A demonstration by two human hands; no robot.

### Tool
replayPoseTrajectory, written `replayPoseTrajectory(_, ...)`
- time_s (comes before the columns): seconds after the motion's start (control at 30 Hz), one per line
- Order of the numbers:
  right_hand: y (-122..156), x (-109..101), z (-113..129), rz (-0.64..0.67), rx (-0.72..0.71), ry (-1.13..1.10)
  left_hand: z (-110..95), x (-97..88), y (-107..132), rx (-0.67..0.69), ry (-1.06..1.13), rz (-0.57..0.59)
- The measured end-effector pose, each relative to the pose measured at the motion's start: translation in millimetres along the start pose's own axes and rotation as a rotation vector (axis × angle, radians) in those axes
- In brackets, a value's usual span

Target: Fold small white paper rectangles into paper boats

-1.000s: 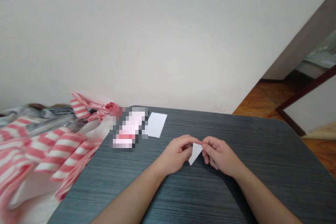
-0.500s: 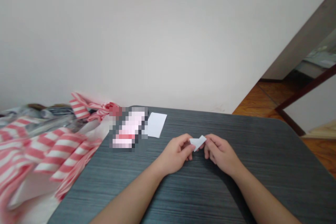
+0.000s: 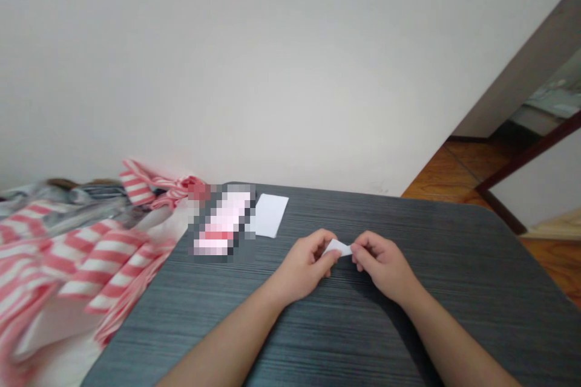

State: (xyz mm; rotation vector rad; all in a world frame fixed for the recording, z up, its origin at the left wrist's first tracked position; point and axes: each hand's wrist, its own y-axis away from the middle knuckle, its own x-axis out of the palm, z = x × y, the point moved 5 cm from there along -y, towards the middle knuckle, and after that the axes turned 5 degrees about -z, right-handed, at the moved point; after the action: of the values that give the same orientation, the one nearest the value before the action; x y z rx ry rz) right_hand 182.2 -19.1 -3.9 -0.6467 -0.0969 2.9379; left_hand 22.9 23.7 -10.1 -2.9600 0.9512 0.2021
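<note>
A small folded piece of white paper (image 3: pixel 339 247) is pinched between both my hands just above the dark grey table (image 3: pixel 454 290). My left hand (image 3: pixel 305 266) grips its left end with curled fingers. My right hand (image 3: pixel 380 264) grips its right end, thumb and fingers pressed together. Only a narrow strip of the paper shows between the fingertips.
A flat white sheet of paper (image 3: pixel 270 215) lies at the table's far edge, beside a blurred-out pink and white object (image 3: pixel 223 223). Red and white striped cloth (image 3: pixel 77 260) is heaped to the left of the table. Wooden floor (image 3: pixel 458 175) lies at the right.
The paper piece hung down as a long triangle, then was turned up and folded smaller. Both hands have closed in on it; less of it shows.
</note>
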Motion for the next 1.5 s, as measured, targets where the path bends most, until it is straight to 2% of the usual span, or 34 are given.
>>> replayPoseTrajectory(0.17,0,4,-1,0.072,-0.011,-0.016,7,-1.2,-2,0.015,-0.027,-0.018)
replayPoseTrajectory(0.47,1,2,-6,0.101,0.005,-0.059,9,-0.9,-2,0.029,-0.014,-0.032)
replayPoseTrajectory(0.93,-2,2,-10,0.068,0.106,-0.122,2,-1.4,0,0.014,-0.013,0.000)
replayPoseTrajectory(1.03,-2,3,-9,0.061,0.120,-0.127,-1,-2.3,0,0.040,-0.060,0.011)
replayPoseTrajectory(1.27,-3,4,-8,0.089,0.112,-0.123,-15,-5.2,-1,0.194,-0.261,-0.017)
replayPoseTrajectory(1.4,-2,2,-9,0.035,0.064,-0.088,-9,-6.1,-2,0.081,-0.233,-0.059)
replayPoseTrajectory(1.5,-1,-2,-6,-0.031,-0.029,-0.087,-3,-6.1,-3,0.006,-0.170,-0.087)
